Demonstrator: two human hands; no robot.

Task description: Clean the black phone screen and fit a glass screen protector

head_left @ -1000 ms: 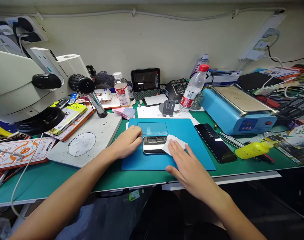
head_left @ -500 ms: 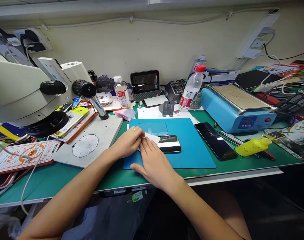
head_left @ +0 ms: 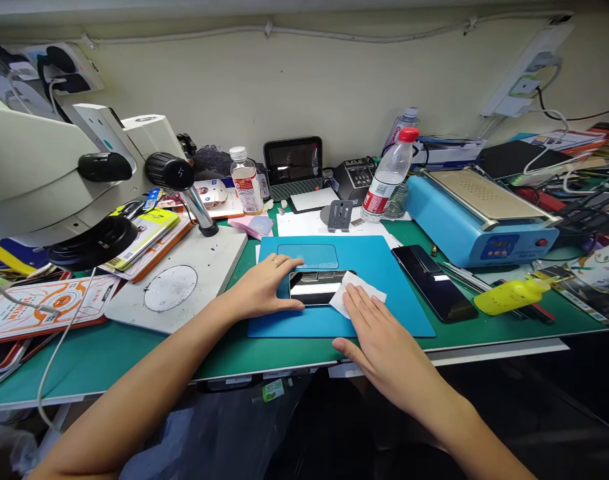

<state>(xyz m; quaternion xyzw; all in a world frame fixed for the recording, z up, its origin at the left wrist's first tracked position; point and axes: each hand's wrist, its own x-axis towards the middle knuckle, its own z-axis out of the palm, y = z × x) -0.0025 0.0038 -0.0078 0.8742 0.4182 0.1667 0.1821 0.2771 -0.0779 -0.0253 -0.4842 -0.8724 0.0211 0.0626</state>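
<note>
A phone [head_left: 314,290] lies on the blue mat [head_left: 399,320], its glossy surface reflecting white light. At its left end is my left hand [head_left: 259,283], thumb at the near edge and fingers at the far edge, holding it between them. My right hand [head_left: 379,327] presses a white wipe [head_left: 340,300] down over the phone's right end, with fingers stretched flat on top and thumb apart. The wipe hides that end. Just beyond the phone lies a clear, dark-edged glass panel [head_left: 309,255].
Right of the mat lies a dark phone [head_left: 434,283], near a yellow squeeze bottle [head_left: 511,297] and a blue heating plate machine [head_left: 479,227]. A microscope [head_left: 89,173] stands on the left. Behind are a red-capped bottle [head_left: 384,183] and a small phone stand [head_left: 339,217].
My right hand has slid right with the wipe, from the phone's left end to its right end. My left hand has opened out around the left end, now uncovered.
</note>
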